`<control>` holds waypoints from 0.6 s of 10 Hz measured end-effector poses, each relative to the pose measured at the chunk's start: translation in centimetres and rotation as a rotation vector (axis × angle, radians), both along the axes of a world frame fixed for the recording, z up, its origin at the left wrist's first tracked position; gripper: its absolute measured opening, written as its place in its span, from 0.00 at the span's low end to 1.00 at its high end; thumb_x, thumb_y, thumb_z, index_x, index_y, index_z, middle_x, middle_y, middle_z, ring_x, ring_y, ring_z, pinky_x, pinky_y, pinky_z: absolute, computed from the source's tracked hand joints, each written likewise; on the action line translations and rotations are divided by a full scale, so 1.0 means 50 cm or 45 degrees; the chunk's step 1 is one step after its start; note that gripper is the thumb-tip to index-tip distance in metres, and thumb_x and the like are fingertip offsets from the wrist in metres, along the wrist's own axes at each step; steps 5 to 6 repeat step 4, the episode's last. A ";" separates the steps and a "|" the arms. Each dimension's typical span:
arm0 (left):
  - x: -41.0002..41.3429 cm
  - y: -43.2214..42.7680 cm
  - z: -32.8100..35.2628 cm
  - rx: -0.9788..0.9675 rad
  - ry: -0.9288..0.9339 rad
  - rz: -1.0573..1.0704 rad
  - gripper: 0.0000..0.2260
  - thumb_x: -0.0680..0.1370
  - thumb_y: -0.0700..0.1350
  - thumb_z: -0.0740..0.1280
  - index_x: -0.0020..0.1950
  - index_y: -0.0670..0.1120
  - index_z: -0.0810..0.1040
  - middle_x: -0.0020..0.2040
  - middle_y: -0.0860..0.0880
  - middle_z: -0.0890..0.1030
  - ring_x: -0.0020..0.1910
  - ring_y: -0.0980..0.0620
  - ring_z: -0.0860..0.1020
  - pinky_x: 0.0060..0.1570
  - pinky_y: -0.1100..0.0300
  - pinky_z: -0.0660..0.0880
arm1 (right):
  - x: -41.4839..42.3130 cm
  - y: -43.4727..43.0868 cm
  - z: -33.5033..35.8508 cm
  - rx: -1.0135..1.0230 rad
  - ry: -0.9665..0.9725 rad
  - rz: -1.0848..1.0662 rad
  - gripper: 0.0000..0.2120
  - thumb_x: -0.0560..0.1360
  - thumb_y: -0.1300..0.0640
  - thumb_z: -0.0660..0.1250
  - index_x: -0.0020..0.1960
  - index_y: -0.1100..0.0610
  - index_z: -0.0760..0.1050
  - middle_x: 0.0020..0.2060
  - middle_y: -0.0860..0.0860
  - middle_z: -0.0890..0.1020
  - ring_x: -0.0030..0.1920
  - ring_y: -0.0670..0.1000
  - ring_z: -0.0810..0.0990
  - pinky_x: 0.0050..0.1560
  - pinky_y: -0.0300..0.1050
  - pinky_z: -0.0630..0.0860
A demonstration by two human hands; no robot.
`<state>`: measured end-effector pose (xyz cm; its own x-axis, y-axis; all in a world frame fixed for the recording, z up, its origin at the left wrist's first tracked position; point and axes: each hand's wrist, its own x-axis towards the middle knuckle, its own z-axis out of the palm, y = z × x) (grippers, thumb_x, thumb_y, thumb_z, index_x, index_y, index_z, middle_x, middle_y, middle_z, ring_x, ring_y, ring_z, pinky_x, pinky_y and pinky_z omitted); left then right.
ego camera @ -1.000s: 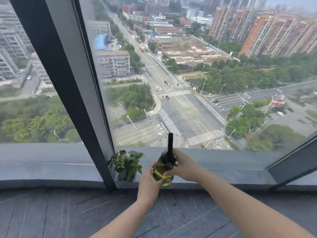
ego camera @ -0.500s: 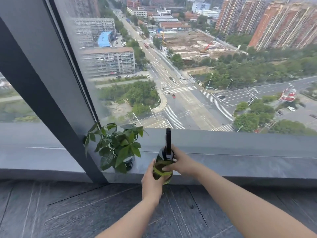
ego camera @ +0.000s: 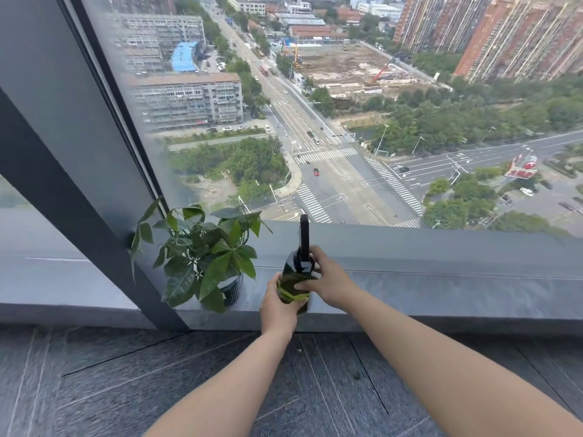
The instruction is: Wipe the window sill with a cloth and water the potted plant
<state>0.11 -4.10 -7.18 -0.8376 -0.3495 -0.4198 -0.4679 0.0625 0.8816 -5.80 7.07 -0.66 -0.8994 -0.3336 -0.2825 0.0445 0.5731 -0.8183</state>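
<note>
A dark green spray bottle (ego camera: 294, 280) with a black nozzle and a yellow-green band is held upright over the front of the grey window sill (ego camera: 441, 294). My left hand (ego camera: 279, 305) wraps its lower body. My right hand (ego camera: 328, 280) grips its neck just under the black head. To the left of the bottle, a potted plant (ego camera: 205, 257) with broad green leaves stands on the sill in a small dark ribbed pot (ego camera: 232, 290), close to the window post. No cloth is in view.
A thick dark window post (ego camera: 79, 197) slants down to the sill just left of the plant. Large glass panes (ego camera: 315, 121) rise behind the sill, with a city far below. Dark grey floor tiles (ego camera: 157, 389) lie under my arms.
The view has come closer to the sill and shifted left, so the plant looks bigger and nearer. Both hands keep the same hold on the bottle.
</note>
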 end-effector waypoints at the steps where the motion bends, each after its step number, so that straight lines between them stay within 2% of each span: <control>1: -0.015 -0.008 0.001 -0.043 -0.003 -0.058 0.29 0.72 0.44 0.75 0.70 0.52 0.68 0.60 0.51 0.79 0.54 0.51 0.77 0.53 0.61 0.71 | -0.006 0.000 -0.008 0.005 0.001 -0.041 0.29 0.71 0.65 0.73 0.65 0.45 0.66 0.59 0.51 0.79 0.59 0.51 0.77 0.63 0.51 0.76; 2: -0.020 -0.013 -0.007 -0.079 -0.022 -0.118 0.30 0.72 0.46 0.75 0.71 0.53 0.66 0.61 0.52 0.78 0.53 0.53 0.75 0.51 0.61 0.70 | -0.014 0.002 -0.014 0.025 -0.002 -0.027 0.30 0.71 0.63 0.73 0.66 0.44 0.65 0.60 0.50 0.79 0.63 0.53 0.76 0.64 0.53 0.75; 3: -0.015 -0.024 0.007 -0.100 -0.068 -0.245 0.34 0.73 0.47 0.74 0.74 0.54 0.60 0.67 0.51 0.75 0.61 0.49 0.75 0.55 0.60 0.69 | -0.003 -0.002 -0.011 0.094 -0.024 -0.005 0.32 0.73 0.62 0.71 0.70 0.44 0.61 0.65 0.51 0.76 0.67 0.53 0.73 0.66 0.53 0.73; 4: -0.013 -0.031 0.031 -0.012 -0.117 -0.277 0.43 0.73 0.47 0.74 0.79 0.52 0.49 0.76 0.49 0.65 0.71 0.46 0.68 0.64 0.56 0.67 | 0.001 -0.003 0.003 -0.057 -0.184 -0.157 0.42 0.74 0.69 0.70 0.77 0.46 0.50 0.73 0.55 0.68 0.71 0.56 0.70 0.68 0.54 0.70; 6: -0.013 -0.031 0.031 -0.012 -0.117 -0.277 0.43 0.73 0.47 0.74 0.79 0.52 0.49 0.76 0.49 0.65 0.71 0.46 0.68 0.64 0.56 0.67 | 0.001 -0.003 0.003 -0.057 -0.184 -0.157 0.42 0.74 0.69 0.70 0.77 0.46 0.50 0.73 0.55 0.68 0.71 0.56 0.70 0.68 0.54 0.70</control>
